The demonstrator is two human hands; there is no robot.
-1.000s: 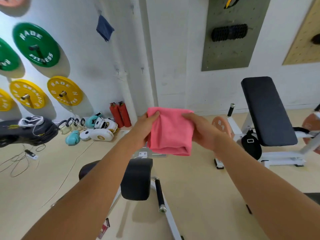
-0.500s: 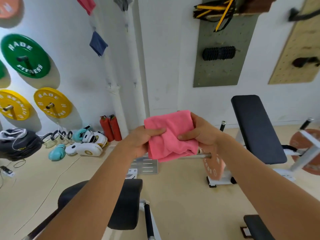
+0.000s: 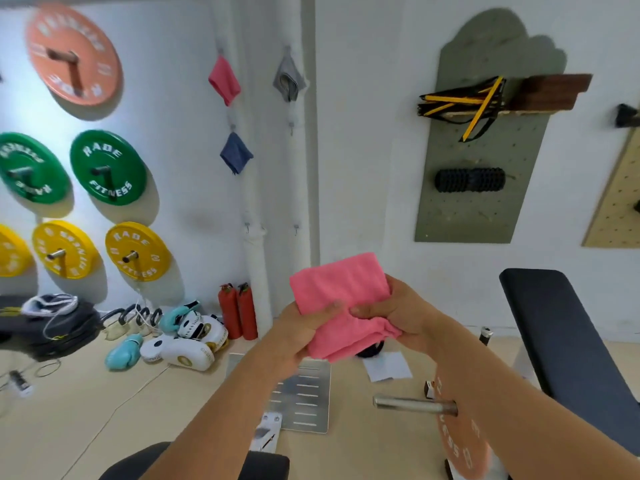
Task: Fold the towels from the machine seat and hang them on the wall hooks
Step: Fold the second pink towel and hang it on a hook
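Folded pink towel (image 3: 341, 299) at frame centre, pinched by left hand (image 3: 304, 336) and right hand (image 3: 403, 315), both grips closed on cloth. Risk: fold slipping loose, missing bare wall hooks (image 3: 296, 228) above.

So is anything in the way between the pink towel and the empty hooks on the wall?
Nothing visible is. The pink towel, held in the left hand and right hand, has open air up to the bare hooks, with more hooks lower.

Single head-worn view, forward and slightly down, close above both forearms.
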